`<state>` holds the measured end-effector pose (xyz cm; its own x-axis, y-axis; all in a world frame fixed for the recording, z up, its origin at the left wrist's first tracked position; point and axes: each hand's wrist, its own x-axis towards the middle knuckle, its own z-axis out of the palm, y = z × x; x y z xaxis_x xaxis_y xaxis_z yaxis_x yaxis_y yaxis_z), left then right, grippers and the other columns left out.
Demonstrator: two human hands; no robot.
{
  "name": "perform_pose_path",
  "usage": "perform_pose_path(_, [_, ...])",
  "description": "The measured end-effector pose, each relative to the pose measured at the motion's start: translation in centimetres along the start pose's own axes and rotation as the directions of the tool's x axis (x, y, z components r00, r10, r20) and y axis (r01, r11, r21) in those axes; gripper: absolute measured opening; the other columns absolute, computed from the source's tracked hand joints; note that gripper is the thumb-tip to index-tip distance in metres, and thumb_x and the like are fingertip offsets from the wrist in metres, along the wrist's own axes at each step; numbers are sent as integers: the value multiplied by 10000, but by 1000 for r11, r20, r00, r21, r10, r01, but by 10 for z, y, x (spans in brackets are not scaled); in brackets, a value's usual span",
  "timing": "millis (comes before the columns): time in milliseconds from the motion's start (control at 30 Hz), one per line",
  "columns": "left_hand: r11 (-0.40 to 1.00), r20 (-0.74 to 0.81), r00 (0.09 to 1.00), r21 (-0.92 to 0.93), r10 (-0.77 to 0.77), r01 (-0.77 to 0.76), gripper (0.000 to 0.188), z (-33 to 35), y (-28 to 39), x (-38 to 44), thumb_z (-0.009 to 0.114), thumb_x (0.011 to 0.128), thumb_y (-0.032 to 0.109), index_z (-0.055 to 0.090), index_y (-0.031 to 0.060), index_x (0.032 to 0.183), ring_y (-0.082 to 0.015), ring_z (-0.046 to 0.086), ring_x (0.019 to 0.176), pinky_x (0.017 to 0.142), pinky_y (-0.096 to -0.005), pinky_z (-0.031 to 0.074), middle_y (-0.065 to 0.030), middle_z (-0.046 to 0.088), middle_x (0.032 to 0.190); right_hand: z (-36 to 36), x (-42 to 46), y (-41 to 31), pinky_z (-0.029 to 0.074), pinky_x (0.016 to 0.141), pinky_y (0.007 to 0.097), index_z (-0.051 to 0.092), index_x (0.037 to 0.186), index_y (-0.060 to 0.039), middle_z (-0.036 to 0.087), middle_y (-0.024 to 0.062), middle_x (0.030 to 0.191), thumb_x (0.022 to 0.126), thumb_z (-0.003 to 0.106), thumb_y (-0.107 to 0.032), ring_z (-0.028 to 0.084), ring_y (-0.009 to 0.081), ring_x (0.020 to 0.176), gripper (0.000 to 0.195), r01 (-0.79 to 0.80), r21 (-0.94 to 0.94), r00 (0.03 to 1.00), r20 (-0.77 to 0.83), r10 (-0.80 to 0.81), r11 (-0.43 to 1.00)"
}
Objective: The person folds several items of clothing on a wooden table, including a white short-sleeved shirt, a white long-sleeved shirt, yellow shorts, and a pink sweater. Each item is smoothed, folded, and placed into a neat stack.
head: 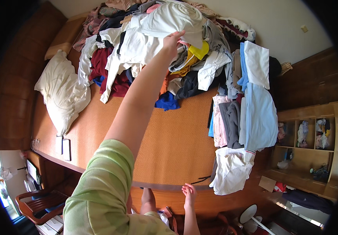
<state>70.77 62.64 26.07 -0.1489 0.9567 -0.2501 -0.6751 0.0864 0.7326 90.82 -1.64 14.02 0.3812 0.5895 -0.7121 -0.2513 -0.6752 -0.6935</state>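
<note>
My left hand (171,44) reaches far across the bed and pinches the edge of a white garment (169,19) on top of a big heap of clothes. Beneath it spreads another white long-sleeved garment (141,48). Just right of the hand are a yellow cloth (199,50) and a grey garment with lettering (217,39). Back by the bed's near edge, my right hand (189,193) hangs with loosely curled fingers and nothing visible in it. A thin black cord (201,179) lies close to that hand.
The bed bears a woven orange-brown mat (174,141). On its right lie folded stacks, including light blue cloth (261,117), grey garments (232,123) and a white garment (232,170). To the left are a cream pillow (64,88) and two phones (66,149). A wooden chair (41,205) stands lower left.
</note>
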Motion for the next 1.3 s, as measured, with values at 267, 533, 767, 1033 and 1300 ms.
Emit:
perform_pose_path(267, [984,189,966,-19,177,-177,172,7,89,-80,606,772,3,454,55,831,-182,496,663,608,-321,451,-48,479,771,19,0,-41,487,766,274,612,1050,-69,636,45,905,900,543,-153,595,121,812,186,35,23,997,63,-36,999])
perform_pose_path(533, [937,-50,958,-230,-281,263,466,-139,42,-334,533,606,-77,473,146,1011,-145,476,849,789,-319,444,4,491,933,125,-24,-133,480,832,308,586,1094,-57,609,54,980,916,556,-211,586,148,884,237,85,130,908,399,-130,988])
perform_pose_path(767, [730,354,647,444,-675,519,404,-139,29,-532,578,655,-109,282,136,528,-17,243,524,457,-232,196,97,280,553,147,-39,-138,465,900,311,538,1172,-81,592,43,1028,937,490,-303,574,154,973,327,-193,262,655,752,-75,946])
perform_pose_path(1033, [794,77,878,471,-472,385,489,-183,77,-545,680,753,-31,243,136,611,-8,299,596,534,-188,290,96,308,630,174,-74,-117,413,953,325,493,1234,-101,558,16,1156,957,376,-469,526,149,1073,476,-345,249,730,677,92,905])
perform_pose_path(1300, [781,227,954,625,-196,11,539,-200,104,-568,603,725,-96,470,71,1219,-158,529,985,826,-315,429,-45,545,1016,149,-110,-106,405,929,328,463,1251,-99,499,36,1245,937,482,-306,490,140,1120,377,-39,-55,746,663,65,998])
